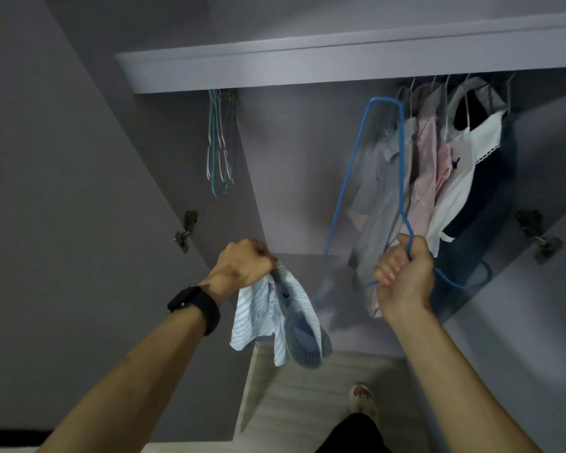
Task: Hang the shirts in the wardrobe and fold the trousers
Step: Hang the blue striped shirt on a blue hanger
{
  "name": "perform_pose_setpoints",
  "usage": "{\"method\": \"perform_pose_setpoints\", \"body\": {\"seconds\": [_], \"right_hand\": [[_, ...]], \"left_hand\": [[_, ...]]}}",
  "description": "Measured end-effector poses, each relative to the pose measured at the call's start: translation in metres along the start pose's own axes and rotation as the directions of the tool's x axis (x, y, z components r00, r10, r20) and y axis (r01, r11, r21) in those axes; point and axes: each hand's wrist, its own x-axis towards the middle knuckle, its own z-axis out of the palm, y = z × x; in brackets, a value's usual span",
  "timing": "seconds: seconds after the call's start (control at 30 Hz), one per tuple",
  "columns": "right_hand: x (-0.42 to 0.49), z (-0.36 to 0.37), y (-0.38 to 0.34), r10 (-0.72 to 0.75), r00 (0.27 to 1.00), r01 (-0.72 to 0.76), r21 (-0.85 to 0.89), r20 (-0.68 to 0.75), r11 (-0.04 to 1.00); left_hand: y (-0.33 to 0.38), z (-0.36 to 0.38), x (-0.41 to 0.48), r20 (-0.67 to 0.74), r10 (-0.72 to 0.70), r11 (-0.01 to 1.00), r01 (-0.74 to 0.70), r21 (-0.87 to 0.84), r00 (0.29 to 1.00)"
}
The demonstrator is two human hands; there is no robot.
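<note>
Head view:

Left arm comes up from lower left of frame, forearm extended, black smartwatch [195,305] on the wrist. My left hand [245,263] sits centre frame, back of hand toward camera, fist clenched around the bunched top of a light blue striped shirt [268,322]. Shirt hangs straight down below the fist, long axis roughly vertical, free end toward the bottom of frame over the pale wood floor [307,393].

Right arm comes up from lower right. My right hand [406,276] is right of centre, fingers curled tight round the neck of a blue wire hanger [340,197]. Hanger body runs from the fist to the upper centre of frame, long axis near vertical, slightly tilted. Hook end curls out at lower right of the fist, pointing away from the rail.

Behind the hanger, upper right: row of hung shirts [432,165], grey, pink striped, white and dark. Upper left of centre: bunch of bare wire hangers [218,142] under the grey wardrobe shelf [307,67].
</note>
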Motion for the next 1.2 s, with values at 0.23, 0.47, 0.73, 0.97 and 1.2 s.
{"method": "perform_pose_setpoints", "body": {"seconds": [0.23,0.47,0.73,0.97,1.2], "right_hand": [[-0.013,0.027,0.032,-0.012,0.996,0.011,0.012,0.089,1.000],[-0.010,0.034,0.009,-0.046,0.993,0.032,0.135,0.107,0.990],[-0.024,0.044,0.014,-0.056,0.972,0.023,0.142,0.229,0.990],[0.019,0.039,0.072,-0.145,0.973,0.184,-0.225,0.179,0.957],[0.059,0.016,0.044,-0.172,0.793,0.608,-0.748,0.584,0.266]], "left_hand": [[0.013,-0.031,0.003,-0.078,-0.025,0.997,0.019,-0.077,0.997],[-0.001,-0.044,-0.005,-0.118,-0.124,0.992,0.123,-0.016,0.985],[0.010,-0.039,-0.013,-0.095,-0.081,0.996,0.079,-0.028,0.992],[0.026,-0.080,-0.027,-0.169,0.020,0.999,-0.027,-0.040,0.985],[-0.022,-0.097,-0.032,-0.316,-0.030,0.951,0.124,0.284,0.948]]}}
